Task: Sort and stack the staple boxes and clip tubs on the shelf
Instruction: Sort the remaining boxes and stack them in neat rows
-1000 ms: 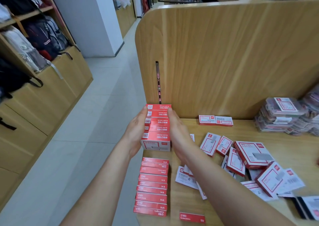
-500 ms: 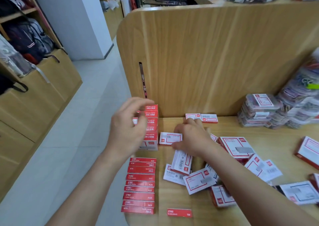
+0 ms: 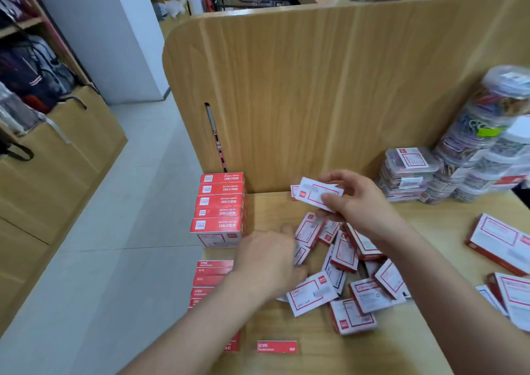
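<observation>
You've stacks (image 3: 220,208) at 8 o'clock & tubs (image 3: 410,174) at 3 done, pile (image 3: 344,260) at 5 left; R hand (image 3: 361,205) pinches a box (image 3: 318,194), L hand (image 3: 269,257) grip can't tell.

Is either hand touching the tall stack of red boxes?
No, the left hand reaches into the loose boxes, the right hand holds a white box, and the stack stands untouched.

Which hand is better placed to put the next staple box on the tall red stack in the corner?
Probably the right hand: it holds a staple box above the loose boxes. The left hand is nearer the stack but low among those boxes, blurred, its hold unclear.
</observation>
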`<move>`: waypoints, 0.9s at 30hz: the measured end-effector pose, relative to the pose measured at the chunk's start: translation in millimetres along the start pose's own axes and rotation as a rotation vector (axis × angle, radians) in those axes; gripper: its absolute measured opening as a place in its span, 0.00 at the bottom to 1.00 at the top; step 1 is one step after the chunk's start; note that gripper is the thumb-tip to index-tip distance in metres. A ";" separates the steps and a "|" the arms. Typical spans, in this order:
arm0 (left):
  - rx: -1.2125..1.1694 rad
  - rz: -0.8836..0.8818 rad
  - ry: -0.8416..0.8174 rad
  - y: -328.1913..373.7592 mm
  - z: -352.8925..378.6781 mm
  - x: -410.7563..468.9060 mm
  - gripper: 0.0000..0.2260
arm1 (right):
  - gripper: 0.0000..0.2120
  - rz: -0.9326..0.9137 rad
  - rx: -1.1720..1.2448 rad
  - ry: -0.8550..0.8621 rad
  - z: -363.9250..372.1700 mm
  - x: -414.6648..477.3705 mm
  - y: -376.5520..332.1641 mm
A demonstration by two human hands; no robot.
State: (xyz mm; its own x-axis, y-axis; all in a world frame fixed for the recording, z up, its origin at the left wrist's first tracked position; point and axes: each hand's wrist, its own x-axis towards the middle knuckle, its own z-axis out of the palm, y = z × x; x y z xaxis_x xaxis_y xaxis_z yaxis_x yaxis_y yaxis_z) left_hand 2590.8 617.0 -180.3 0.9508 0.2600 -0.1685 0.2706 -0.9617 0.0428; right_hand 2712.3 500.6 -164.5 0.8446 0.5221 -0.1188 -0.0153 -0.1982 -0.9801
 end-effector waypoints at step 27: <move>-1.249 -0.141 -0.064 -17.9 -31.0 -10.5 0.12 | 0.09 0.043 0.147 -0.319 -15.7 -1.8 7.8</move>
State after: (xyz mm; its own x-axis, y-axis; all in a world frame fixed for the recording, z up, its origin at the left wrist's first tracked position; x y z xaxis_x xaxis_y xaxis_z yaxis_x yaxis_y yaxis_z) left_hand 2580.7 634.1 -148.7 0.9026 0.3149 -0.2934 0.3600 -0.1790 0.9156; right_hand 2719.0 485.2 -169.5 0.6323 0.7531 -0.1815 -0.1439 -0.1160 -0.9828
